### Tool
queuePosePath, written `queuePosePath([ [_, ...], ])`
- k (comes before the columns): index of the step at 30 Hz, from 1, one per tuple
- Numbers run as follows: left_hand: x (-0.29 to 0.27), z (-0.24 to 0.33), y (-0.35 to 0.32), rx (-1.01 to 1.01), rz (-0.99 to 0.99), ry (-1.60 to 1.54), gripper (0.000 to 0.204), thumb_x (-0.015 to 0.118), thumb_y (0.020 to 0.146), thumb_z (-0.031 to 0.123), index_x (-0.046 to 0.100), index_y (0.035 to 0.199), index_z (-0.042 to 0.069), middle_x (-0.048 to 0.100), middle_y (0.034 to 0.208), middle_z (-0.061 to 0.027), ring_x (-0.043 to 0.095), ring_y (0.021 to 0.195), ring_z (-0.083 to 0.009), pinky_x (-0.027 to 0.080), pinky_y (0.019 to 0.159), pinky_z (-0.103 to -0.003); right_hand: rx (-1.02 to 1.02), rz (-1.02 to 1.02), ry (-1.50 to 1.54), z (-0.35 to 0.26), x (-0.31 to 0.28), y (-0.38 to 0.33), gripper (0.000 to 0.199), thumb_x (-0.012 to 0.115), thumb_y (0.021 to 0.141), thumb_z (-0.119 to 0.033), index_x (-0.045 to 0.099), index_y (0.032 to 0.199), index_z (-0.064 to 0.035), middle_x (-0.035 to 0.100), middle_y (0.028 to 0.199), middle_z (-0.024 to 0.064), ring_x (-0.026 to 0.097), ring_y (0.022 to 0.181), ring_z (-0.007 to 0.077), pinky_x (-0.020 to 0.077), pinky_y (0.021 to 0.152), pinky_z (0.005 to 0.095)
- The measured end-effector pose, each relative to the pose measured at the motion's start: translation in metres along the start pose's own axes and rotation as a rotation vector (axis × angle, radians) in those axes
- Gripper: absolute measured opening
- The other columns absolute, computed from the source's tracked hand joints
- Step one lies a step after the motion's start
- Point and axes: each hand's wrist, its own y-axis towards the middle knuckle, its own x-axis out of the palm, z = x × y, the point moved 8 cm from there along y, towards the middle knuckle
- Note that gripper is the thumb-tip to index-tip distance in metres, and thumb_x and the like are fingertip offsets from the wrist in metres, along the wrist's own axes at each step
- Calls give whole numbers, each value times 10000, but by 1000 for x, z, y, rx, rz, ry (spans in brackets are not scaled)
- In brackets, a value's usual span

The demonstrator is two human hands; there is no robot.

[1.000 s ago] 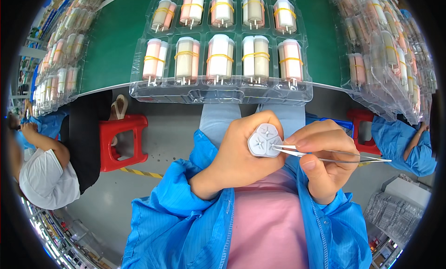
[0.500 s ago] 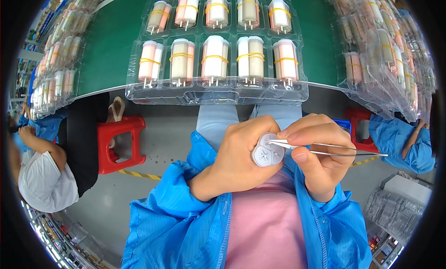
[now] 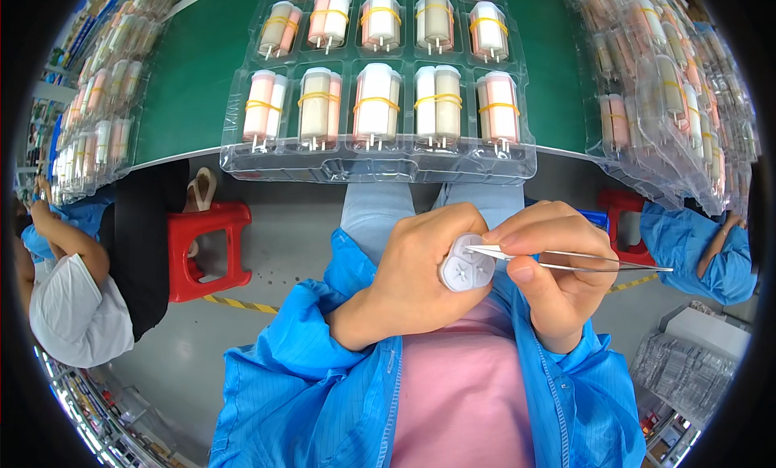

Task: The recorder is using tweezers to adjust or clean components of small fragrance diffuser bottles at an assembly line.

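My left hand (image 3: pixel 416 262) is wrapped round a white bundle of three tubes (image 3: pixel 462 276), whose lobed end faces up with small cross-shaped openings in it. The rest of the bundle is hidden in my fist. Between the thumb and fingers of my right hand (image 3: pixel 559 254) is a pair of silver tweezers (image 3: pixel 590 266). Its pointed tips rest at the upper lobe of the bundle's end, and its back end sticks out to the right. Whether the tips grip anything is too small to tell.
A clear plastic tray (image 3: pixel 323 167) of tube bundles tied with yellow bands overhangs the green table's (image 3: pixel 190 88) near edge. More filled trays are stacked left (image 3: pixel 97 145) and right (image 3: pixel 671 157). Red stools (image 3: pixel 212 250) and co-workers are on both sides.
My hands, the bundle and the tweezers have hardly moved. The co-worker at the left has shifted an arm a little.
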Motion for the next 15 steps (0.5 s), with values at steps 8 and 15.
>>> queuePosePath([
  [8,-1,1,1,18,5,3,248,753,661,99,540,774,42,548,664,-52,540,572,-116,405,518,-250,5,9,7,1,0,0,154,726,695,0,664,834,22,682,805,145,660,721,220,519,641,284],
  [15,-1,1,0,17,-3,13,244,751,660,101,538,764,41,547,662,-54,540,563,-125,405,510,-257,-24,4,2,-2,0,1,138,727,697,-4,665,818,19,681,788,143,662,703,218,519,622,283],
])
